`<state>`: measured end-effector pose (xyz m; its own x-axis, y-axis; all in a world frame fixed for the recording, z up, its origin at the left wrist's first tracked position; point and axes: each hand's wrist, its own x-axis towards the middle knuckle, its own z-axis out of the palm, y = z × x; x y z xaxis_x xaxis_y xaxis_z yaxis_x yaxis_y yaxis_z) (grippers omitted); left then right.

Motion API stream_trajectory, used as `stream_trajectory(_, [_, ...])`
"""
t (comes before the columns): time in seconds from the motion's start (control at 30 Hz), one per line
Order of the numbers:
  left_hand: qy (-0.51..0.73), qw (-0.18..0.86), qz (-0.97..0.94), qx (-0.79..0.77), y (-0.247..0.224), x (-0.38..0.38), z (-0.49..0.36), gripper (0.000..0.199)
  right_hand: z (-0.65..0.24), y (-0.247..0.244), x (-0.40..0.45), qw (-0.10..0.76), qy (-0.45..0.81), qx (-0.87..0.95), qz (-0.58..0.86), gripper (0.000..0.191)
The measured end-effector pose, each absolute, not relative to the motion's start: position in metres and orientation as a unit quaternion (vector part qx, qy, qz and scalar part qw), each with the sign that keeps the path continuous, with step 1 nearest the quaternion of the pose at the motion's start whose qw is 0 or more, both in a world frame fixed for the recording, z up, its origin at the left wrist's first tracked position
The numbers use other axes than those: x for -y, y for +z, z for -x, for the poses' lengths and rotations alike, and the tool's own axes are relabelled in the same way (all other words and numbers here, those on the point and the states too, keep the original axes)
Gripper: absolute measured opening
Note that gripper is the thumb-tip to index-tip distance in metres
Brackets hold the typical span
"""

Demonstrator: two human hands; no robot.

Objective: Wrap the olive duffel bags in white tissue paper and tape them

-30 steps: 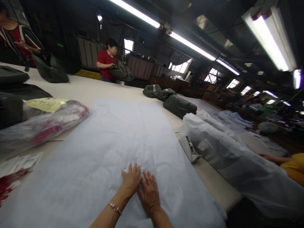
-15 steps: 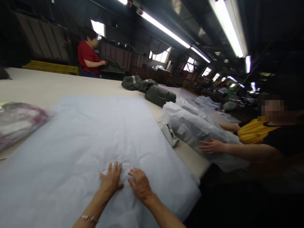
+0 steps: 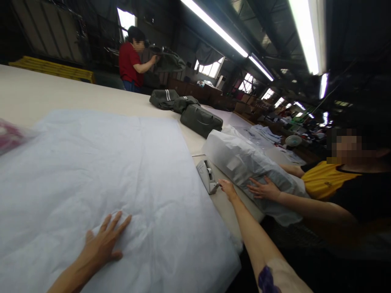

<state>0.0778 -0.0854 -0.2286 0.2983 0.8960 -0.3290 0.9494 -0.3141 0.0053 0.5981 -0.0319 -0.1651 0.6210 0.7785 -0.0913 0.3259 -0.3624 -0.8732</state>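
Observation:
A large, creased white sheet (image 3: pixel 122 162) covers much of the pale table (image 3: pixel 70 93). My left hand (image 3: pixel 105 240) lies on it with fingers spread and holds nothing. My right hand (image 3: pixel 227 189) reaches past the sheet's right edge, its fingers drawn together at the near end of a grey tape dispenser (image 3: pixel 205 175). Whether the fingers grip the dispenser or a bit of tape there is too small to tell.
At right, a person in yellow and black rests a hand (image 3: pixel 265 189) on a translucent wrapped bundle (image 3: pixel 241 156). Dark green bags (image 3: pixel 201 120) sit farther back. Behind the table, a person in red (image 3: pixel 130 63) holds a dark item. A clear-and-pink plastic package (image 3: pixel 10 136) is at far left.
My right hand has left the sheet and moved right to the tape dispenser. My left hand stays flat on the sheet. The person in red has raised the dark item.

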Motion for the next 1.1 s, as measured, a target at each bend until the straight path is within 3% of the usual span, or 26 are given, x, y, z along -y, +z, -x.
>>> stream_trajectory(0.17, [-0.13, 0.12, -0.792, -0.585, -0.224, 0.085, -0.077, 0.094, -0.607, -0.182, 0.012, 0.403, 0.352, 0.294, 0.792, 0.023])
stream_trajectory(0.47, [-0.164, 0.189, -0.766, -0.592, -0.189, 0.09, -0.087, 0.105, -0.605, -0.181, 0.042, 0.494, 0.303, 0.266, 0.771, 0.037])
stream_trajectory(0.83, [-0.141, 0.213, -0.763, -0.593, -0.19, 0.092, -0.087, 0.111, -0.617, -0.196, 0.098, 0.389, 0.31, 0.272, 0.823, 0.022])
stream_trajectory(0.97, [-0.131, 0.221, -0.763, -0.593, -0.19, 0.091, -0.088, 0.111, -0.535, -0.164, 0.076, 0.394, 0.389, 0.381, 0.741, 0.043])
stream_trajectory(1.1, [-0.142, 0.225, -0.76, -0.593, -0.191, 0.09, -0.088, 0.111, -0.38, -0.136, 0.022, 0.297, 0.583, 0.507, 0.56, 0.043])
